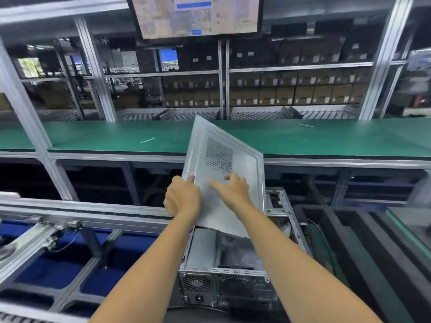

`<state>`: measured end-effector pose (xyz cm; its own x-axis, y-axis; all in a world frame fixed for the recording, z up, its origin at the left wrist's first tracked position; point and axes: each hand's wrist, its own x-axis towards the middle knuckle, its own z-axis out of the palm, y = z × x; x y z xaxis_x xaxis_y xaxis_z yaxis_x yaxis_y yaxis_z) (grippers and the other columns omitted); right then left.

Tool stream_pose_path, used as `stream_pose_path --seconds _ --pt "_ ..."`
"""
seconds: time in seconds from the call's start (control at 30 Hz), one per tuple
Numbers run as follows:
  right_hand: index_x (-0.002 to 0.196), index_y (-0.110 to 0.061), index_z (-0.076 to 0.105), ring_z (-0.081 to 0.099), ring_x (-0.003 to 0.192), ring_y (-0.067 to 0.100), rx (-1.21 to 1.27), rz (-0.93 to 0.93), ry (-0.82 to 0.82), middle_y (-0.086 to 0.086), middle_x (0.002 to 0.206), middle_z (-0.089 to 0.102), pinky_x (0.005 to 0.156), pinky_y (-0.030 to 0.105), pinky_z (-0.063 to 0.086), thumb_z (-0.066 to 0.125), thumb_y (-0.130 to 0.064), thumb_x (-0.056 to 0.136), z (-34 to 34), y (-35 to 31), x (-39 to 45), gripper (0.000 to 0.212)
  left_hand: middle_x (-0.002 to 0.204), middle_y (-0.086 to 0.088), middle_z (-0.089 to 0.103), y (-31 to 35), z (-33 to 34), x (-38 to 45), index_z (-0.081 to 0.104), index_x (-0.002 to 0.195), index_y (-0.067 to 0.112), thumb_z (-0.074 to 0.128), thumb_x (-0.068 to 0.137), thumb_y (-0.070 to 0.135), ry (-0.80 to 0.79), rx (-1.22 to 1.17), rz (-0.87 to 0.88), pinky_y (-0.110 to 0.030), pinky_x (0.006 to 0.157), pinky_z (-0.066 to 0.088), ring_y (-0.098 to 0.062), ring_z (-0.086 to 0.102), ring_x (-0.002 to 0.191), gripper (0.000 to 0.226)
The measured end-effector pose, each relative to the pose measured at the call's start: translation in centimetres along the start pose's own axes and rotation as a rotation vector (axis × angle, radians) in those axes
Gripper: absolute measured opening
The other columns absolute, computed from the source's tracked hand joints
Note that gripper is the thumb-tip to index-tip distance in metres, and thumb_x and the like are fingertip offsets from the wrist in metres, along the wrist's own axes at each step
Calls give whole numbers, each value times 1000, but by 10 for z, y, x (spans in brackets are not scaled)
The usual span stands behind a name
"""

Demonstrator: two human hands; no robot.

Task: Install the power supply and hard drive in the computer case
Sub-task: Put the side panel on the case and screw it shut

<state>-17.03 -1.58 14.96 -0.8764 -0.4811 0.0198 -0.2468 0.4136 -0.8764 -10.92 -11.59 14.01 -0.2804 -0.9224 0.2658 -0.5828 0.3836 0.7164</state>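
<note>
A grey metal computer case [233,283] lies on its side in front of me, its rear panel with fan grille and power socket facing me. Its grey side panel [219,157], with a perforated vent patch, is tilted up above the case's open side. My left hand [183,198] grips the panel's lower left edge. Over the panel's face, near its middle, my right hand [233,186] has its fingers loosely spread; whether they touch is unclear. A power supply [203,250] sits inside the case at the near left.
A long green workbench [105,138] runs across behind the case. Black foam trays [363,238] lie to the right. A roller conveyor with blue bins [58,248] lies at the left. Shelves of boxes and a monitor [196,15] stand beyond.
</note>
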Motion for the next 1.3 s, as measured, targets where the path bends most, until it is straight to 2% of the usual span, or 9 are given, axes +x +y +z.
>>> stream_pose_path --seconds 0.13,0.23,0.33,0.4,0.57,0.87,0.97,1.17,1.3 --pt "111 -9 60 58 111 26 97 54 -12 10 126 56 94 43 51 60 -72 73 9 -28 -2 73 83 -8 63 21 -5 -15 46 82 11 40 97 42 69 -47 74 -35 62 34 -26 47 68 35" --pt "100 -13 66 64 95 25 93 56 128 7 109 65 84 38 55 59 -81 64 1 -43 -5 78 82 -8 66 39 -8 -27 45 82 15 38 99 37 118 -23 205 -33 56 31 -28 52 66 29" --pt "86 -15 65 60 77 23 24 17 268 0 87 62 66 32 49 60 -79 67 -17 -52 -8 68 73 -3 64 53 -8 -41 48 86 17 44 97 32 113 -13 327 -29 49 26 -30 63 69 19" --pt "70 -16 59 54 64 19 -25 4 340 -3 73 57 56 29 41 61 -70 75 -30 -55 -8 54 57 7 47 60 -7 -49 40 80 19 47 95 30 97 -26 379 -27 44 19 -25 55 57 20" --pt "61 -15 49 54 62 24 -92 -20 456 1 64 54 55 30 37 53 -42 87 -56 -54 -13 38 51 11 30 71 -2 -63 31 76 19 49 92 23 83 -3 522 -27 42 15 -18 33 45 24" --pt "71 -10 46 44 79 30 -51 -51 492 8 81 46 72 33 31 44 -27 97 -105 -57 -33 31 57 8 38 110 -18 -96 32 77 21 48 89 25 -27 -123 615 -28 43 17 -14 35 47 21" --pt "83 -6 49 45 82 31 -5 -49 518 9 87 49 72 33 31 42 -24 98 -116 -55 -39 25 71 6 45 121 -22 -105 37 80 20 49 88 27 -157 -147 631 -29 45 22 -14 42 56 16" --pt "63 -11 33 35 62 24 186 -38 528 4 66 41 60 35 27 45 -14 92 -129 -25 -42 31 102 -12 43 131 -14 -112 46 101 6 47 87 15 -583 -23 786 -33 66 31 -27 39 93 17" --pt "64 -15 28 27 62 21 355 -49 480 4 64 31 61 37 25 47 -8 88 -135 1 -45 31 104 -8 35 120 -6 -129 41 96 9 50 82 15 -685 -182 668 -39 73 38 -32 39 101 17"
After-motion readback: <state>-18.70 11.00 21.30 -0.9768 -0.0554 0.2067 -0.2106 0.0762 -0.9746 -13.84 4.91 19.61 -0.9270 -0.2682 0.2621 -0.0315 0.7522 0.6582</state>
